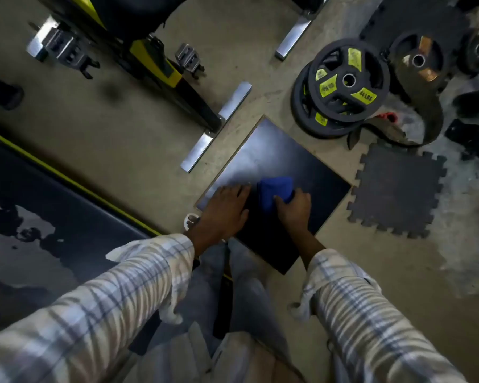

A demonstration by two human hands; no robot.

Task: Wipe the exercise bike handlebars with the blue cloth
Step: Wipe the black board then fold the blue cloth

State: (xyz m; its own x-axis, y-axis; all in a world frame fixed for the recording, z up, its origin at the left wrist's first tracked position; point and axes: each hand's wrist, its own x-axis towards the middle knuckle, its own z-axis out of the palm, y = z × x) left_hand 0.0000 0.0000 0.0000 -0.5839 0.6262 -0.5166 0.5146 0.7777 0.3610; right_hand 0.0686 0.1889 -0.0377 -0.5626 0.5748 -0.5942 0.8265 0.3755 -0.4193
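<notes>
Looking straight down at gym floor [127, 125]. Both hands low over dark flat panel [282, 158] lying on floor, near its lower-left edge. Right hand [295, 210] curled around blue cloth [275, 189], thumb and fingers closed on bunched fabric, cloth sticking up above knuckles. Left hand [224, 210] just beside cloth on its left, fingers loosely extended and close together, palm down; cannot tell if touching cloth or whatever lies under it, motion blur there. Plaid sleeves [116, 308] on both forearms. Grey trousers [244, 288] between arms at bottom centre.

Yellow-and-black exercise bike frame [161, 67] upper left, well apart from hands, with pedals [188, 59] and metal floor stabiliser bar [216, 125] at its base. Handlebars not identifiable in this view. Stack of black weight plates [343, 89] with yellow labels, one reading 44 LBS, beyond panel's upper-right edge. Another plate [418, 62] further right. Interlocking foam mat tile [396, 189] just beside panel's right corner. Worn dark padded surface [39, 217] with yellow trim along left edge of view.
</notes>
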